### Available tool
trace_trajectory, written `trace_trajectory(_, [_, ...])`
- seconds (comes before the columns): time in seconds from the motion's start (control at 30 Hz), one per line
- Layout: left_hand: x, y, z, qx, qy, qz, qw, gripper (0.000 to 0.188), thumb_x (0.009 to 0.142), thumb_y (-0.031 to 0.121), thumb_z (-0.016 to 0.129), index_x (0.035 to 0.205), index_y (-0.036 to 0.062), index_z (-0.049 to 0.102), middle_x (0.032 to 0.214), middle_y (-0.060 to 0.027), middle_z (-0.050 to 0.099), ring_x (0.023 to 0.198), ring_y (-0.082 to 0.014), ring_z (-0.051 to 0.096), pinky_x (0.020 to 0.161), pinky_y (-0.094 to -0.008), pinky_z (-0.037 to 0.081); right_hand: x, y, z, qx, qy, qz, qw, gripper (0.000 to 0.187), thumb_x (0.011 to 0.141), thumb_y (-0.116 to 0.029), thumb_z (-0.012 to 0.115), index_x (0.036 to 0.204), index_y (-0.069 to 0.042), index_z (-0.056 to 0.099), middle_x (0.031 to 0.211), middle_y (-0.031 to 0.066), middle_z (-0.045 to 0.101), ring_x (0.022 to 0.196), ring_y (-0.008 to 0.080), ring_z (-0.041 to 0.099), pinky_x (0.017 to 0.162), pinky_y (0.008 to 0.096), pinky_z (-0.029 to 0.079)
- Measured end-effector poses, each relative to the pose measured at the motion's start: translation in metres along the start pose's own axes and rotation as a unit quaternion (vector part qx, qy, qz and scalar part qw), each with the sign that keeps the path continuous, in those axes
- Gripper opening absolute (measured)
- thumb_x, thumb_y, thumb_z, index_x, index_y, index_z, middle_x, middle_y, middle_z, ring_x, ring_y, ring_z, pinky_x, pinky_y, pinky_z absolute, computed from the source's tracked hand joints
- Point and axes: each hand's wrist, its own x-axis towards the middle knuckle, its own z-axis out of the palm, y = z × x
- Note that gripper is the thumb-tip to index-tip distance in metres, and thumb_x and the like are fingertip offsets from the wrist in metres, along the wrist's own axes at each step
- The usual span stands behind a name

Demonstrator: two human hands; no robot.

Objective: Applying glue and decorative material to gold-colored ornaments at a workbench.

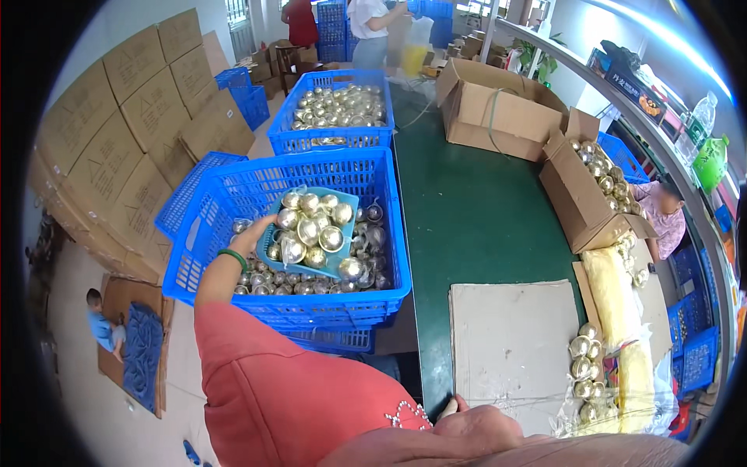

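"Golden balls (pixel 309 231), a heaped load of them, sat in the pale blue tray (pixel 346 201), and that tray was over the large blue crate (pixel 327 314), within its walls!"

"And the left hand (pixel 247 240), how was it placed?"

"Fingers hooked firmly onto the tray's left side! The right hand (pixel 454 406) was down at the edge of the green table (pixel 475 226), beside the cardboard sheet (pixel 513 350), mostly hidden; whether its fingers gripped anything, I couldn't tell."

"So what did good handling call for there?"

"A level tray, I'd say, or a slow, low tip. More balls lay below in the crate, so a short drop would have spared those shiny surfaces."

"One ball (pixel 350 268) looked dicey at the near right corner!"

"It did! Inside the tray or just past its rim, I couldn't judge. Support under the right side would have steadied the load, with the grip all on the left."

"And the clear plastic?"

"Loose around several balls, so watching for snags made sense!"
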Motion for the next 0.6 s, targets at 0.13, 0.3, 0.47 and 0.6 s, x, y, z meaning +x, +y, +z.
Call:
trace_trajectory(0.13, [-0.021, 0.046, 0.026, 0.055, 0.021, 0.011, 0.998, 0.055, 0.09, 0.049, 0.067, 0.118, 0.0029, 0.072, 0.104, -0.0148, 0.077, 0.088, -0.0279, 0.076, 0.081, -0.0462, 0.064, -0.008, -0.037, -0.003, 0.432, -0.001, 0.429, 0.793, 0.016, 0.098, -0.012, 0.072, 0.112, -0.007, 0.077, 0.099, 0.0135, 0.074, 0.09, 0.0283, 0.069, 0.083, 0.0389, 0.054])
trace_trajectory(0.3, [-0.008, 0.081, 0.024, 0.007, -0.086, 0.131, 0.988, 0.057, 0.098, 0.049, 0.062, 0.134, 0.0053, 0.068, 0.124, -0.0135, 0.075, 0.105, -0.0269, 0.075, 0.098, -0.0418, 0.06, 0.028, -0.042, -0.044, 0.447, 0.07, 0.331, 0.828, 0.016, 0.092, -0.003, 0.074, 0.107, -0.007, 0.078, 0.098, 0.0141, 0.076, 0.088, 0.0333, 0.069, 0.081, 0.042, 0.055])
trace_trajectory(0.47, [0.024, 0.116, 0.103, 0.018, -0.215, 0.12, 0.969, 0.06, 0.103, 0.052, 0.059, 0.137, 0.0042, 0.064, 0.121, -0.014, 0.076, 0.104, -0.0271, 0.075, 0.093, -0.0441, 0.063, 0.015, -0.084, -0.062, 0.441, 0.095, 0.353, 0.82, 0.016, 0.092, -0.003, 0.075, 0.107, -0.006, 0.078, 0.098, 0.0137, 0.076, 0.089, 0.0319, 0.07, 0.081, 0.0399, 0.055])
trace_trajectory(0.6, [0.027, 0.142, 0.213, 0.063, -0.374, 0.113, 0.918, 0.053, 0.103, 0.044, 0.062, 0.136, 0.0026, 0.065, 0.128, -0.0134, 0.073, 0.109, -0.0253, 0.074, 0.102, -0.0415, 0.06, 0.024, -0.136, -0.096, 0.418, 0.1, 0.367, 0.825, 0.016, 0.091, -0.004, 0.075, 0.107, -0.006, 0.078, 0.099, 0.0139, 0.076, 0.091, 0.0331, 0.07, 0.082, 0.0407, 0.055])
